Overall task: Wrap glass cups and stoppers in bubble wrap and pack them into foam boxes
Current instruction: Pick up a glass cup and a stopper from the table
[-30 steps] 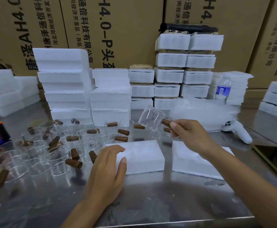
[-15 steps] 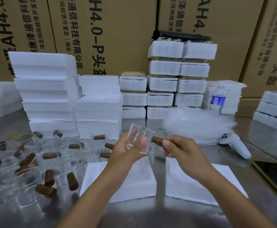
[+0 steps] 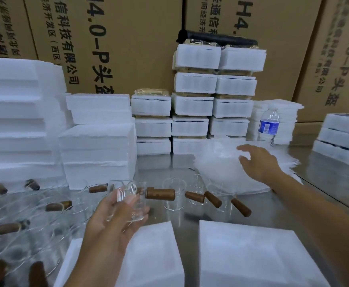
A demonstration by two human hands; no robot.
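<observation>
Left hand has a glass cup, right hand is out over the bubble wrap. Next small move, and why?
Probably lower the right hand onto the bubble wrap pile and pinch up its top sheet. The left hand grips a bare glass cup, and the right hand hovers open and empty over the pile.

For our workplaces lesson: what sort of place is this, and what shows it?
Probably a warehouse packing station: tall printed cardboard cartons behind, stacks of white foam boxes, and many glass cups on a steel table.
</observation>
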